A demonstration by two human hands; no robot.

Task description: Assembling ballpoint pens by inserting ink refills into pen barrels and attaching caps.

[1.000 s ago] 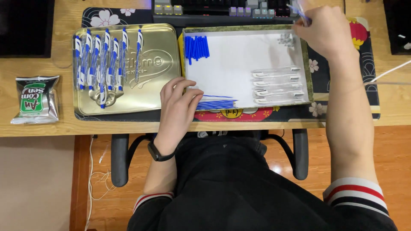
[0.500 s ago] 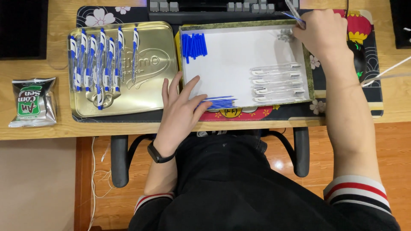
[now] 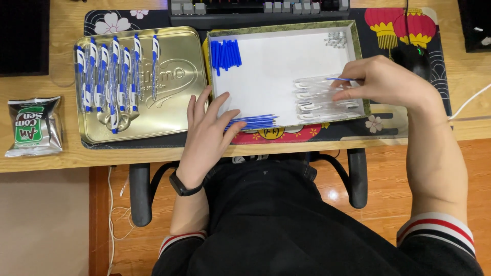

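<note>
In the white tray, blue caps, clear barrels.

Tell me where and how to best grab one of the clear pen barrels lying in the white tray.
Probably pinch a clear pen barrel across its mid-length from above. The barrels lie flat, side by side, lengthwise left to right in the white tray, close to its right wall, so the ends are harder to reach. The right hand already rests over them.
</note>
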